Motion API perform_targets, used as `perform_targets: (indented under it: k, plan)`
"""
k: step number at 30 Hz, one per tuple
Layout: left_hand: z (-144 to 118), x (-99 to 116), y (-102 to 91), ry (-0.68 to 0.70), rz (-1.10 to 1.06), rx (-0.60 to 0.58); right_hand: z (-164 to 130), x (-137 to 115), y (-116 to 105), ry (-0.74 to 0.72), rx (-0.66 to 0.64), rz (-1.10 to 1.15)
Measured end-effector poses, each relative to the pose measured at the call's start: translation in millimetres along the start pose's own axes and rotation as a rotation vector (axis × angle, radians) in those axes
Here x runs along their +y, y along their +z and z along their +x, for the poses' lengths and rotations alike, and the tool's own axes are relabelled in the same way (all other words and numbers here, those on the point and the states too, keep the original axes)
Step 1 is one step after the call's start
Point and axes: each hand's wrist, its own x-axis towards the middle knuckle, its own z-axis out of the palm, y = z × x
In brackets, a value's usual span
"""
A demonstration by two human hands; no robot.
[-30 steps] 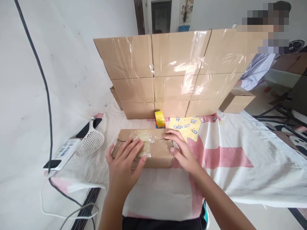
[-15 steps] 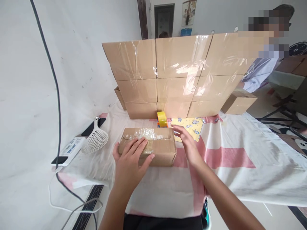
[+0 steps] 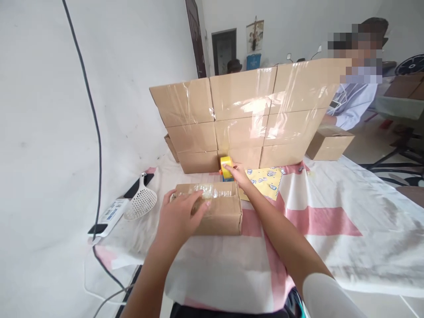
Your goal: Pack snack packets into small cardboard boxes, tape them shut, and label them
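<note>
Change: we note that the right hand (image 3: pixel 236 173), which lay on the right end of the small box (image 3: pixel 212 208) a second ago, has left it and stretched to the far side, where its fingertips now meet the tape roll (image 3: pixel 226 167).
Reading of change: we judge the pressing-down of tape on the box finished for now, and the roll wanted again.
Left hand (image 3: pixel 179 216): we see it laid flat, fingers spread, on the near left of the box top; it steadies the box and clasps nothing.
Right hand, grip: we see fingers extended and touching the roll; we cannot tell whether they have closed round it.
Small box, place: we find it on the pink-and-white cloth (image 3: pixel 318 221), near the middle, just this side of the roll.
Small box, look: we record plain brown cardboard, low and oblong, flaps shut, with crinkled clear tape along its far top edge.
Tape roll: we record yellow, standing on edge, against the foot of the box stack (image 3: pixel 245 115).
Box stack: we count three tiers of brown cartons under glossy film, at the far side.
Also present: a yellow printed sheet (image 3: pixel 265 182) right of the roll; a white slotted scoop (image 3: pixel 141 206) and a power strip (image 3: pixel 107 216) at the left; another person (image 3: pixel 354 101) beyond the stack, far right.
</note>
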Motion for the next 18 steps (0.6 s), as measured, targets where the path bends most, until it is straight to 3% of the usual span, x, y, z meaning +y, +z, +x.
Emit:
perform_targets:
  k: [3, 6, 10, 16, 18]
  plan:
    - [39.6, 3.1, -12.4, -0.036, -0.013, -0.113, -4.5, -32.0, -3.6, -0.143, 0.059, 0.097]
    - [80.8, 12.9, -13.7, -0.013, -0.156, -0.235, -14.1, -74.1, -6.9, -0.351, 0.108, 0.203]
    - [119.6, 35.1, -5.7, 0.053, -0.429, -0.269, -36.0, -112.6, -6.7, -0.513, 0.105, 0.17]
    - [131.6, 58.7, 4.0, -0.009, -0.874, -0.48, -52.8, -122.0, 1.2, -0.59, -0.005, 0.06]
    - [129.3, 62.5, 8.9, -0.071, -0.933, -0.468, -51.2, -121.3, 2.3, -0.598, 0.002, 0.039]
